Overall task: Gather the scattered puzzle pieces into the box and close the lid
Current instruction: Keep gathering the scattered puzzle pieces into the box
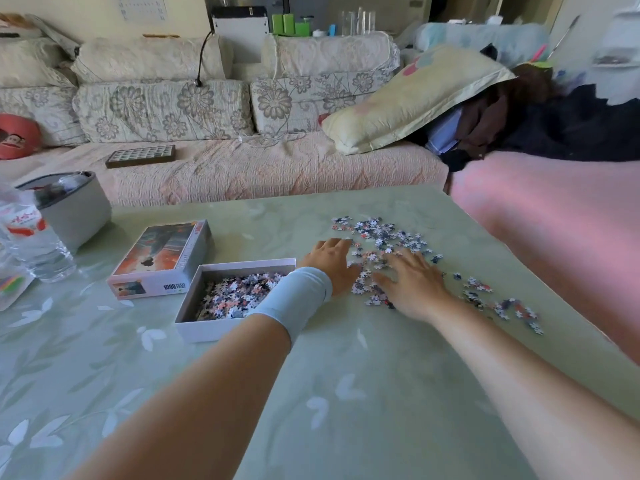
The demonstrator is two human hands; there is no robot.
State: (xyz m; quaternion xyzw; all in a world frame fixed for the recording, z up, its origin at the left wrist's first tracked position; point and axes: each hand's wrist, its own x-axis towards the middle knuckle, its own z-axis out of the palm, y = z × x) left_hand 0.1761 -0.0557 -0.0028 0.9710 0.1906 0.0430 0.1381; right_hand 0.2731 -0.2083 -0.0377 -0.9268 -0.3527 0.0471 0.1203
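Scattered puzzle pieces (381,233) lie on the green table (346,393), right of centre, with a thinner trail (512,308) further right. The open white box (204,329) holds a heap of pieces and stands left of the spread. Its lid (162,254), printed with a picture, lies face up behind the box. My left hand (329,263), a pale blue wristband on its wrist, rests on the left edge of the pieces, its fingers hidden beyond the knuckles. My right hand (412,284) lies flat with fingers spread over the pieces, facing the left hand.
A grey round container (76,209) and a plastic water bottle (31,240) stand at the table's left. A floral sofa (225,168) runs behind the table, with a dark tray (140,155) on its seat. A pink cover (554,216) lies to the right.
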